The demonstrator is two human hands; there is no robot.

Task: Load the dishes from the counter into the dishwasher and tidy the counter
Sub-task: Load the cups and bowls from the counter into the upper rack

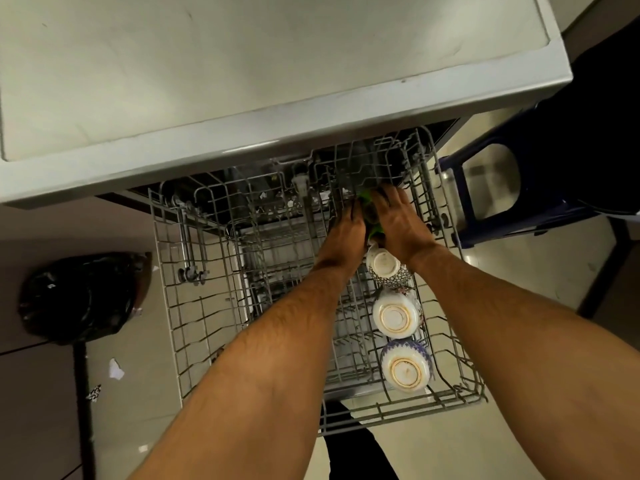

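Note:
The grey wire upper rack (194, 327) of the dishwasher is pulled out under the steel counter (242, 74). Three patterned cups stand upside down in a row on its right side: one far (384, 266), one in the middle (394, 318), one near (405, 370). Beyond the far cup, both my hands close around a green item (479, 233) at the rack's back right. My left hand (346, 230) holds its left side and my right hand (398, 220) its right side. Most of the green item is hidden between my palms.
A bin lined with a black bag (83, 296) stands on the floor to the left, with paper scraps (116, 368) near it. A dark blue plastic stool (502, 188) stands right of the rack. The rack's left and middle rows hold no dishes.

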